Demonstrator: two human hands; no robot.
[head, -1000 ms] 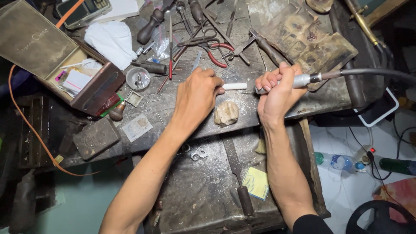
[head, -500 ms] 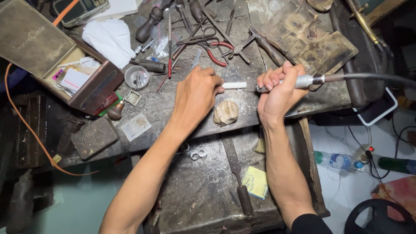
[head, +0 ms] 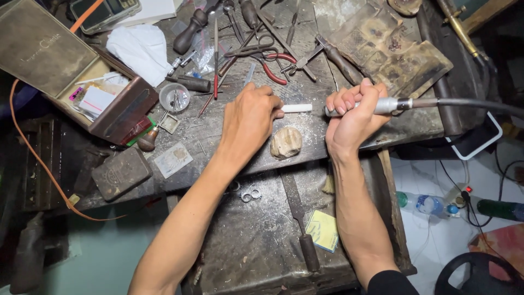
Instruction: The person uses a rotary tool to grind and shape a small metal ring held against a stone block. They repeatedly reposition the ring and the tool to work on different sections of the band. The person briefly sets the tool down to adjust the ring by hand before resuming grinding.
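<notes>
Two hands at a dusty workbench (head: 349,136), head view, the only view on record.

Item: left hand (head: 248,123), closed on a short white stick (head: 297,108); the stick juts out to the right from the fingertips, just above the pale stone-like lump (head: 286,142) taken here as landmark.

Item: right hand (head: 352,117), to the right of the lump, fist wrapped around a metal rotary handpiece (head: 382,105) whose dark flexible shaft (head: 469,104) trails away to the right. The handpiece tip points left at the stick's free end.

Change noted: against the pictures half a second and a second back, the tip and the stick now stand slightly apart rather than meeting; both hands otherwise sit where they were.

Reading: a judgement only, the tool is lifted off the stick for the moment.

Item: red-handled pliers (head: 273,64) and assorted tools, above the lump.

Item: open brown box (head: 117,112), far left of the lump.

Item: yellow pad (head: 322,229), below the lump.
</notes>
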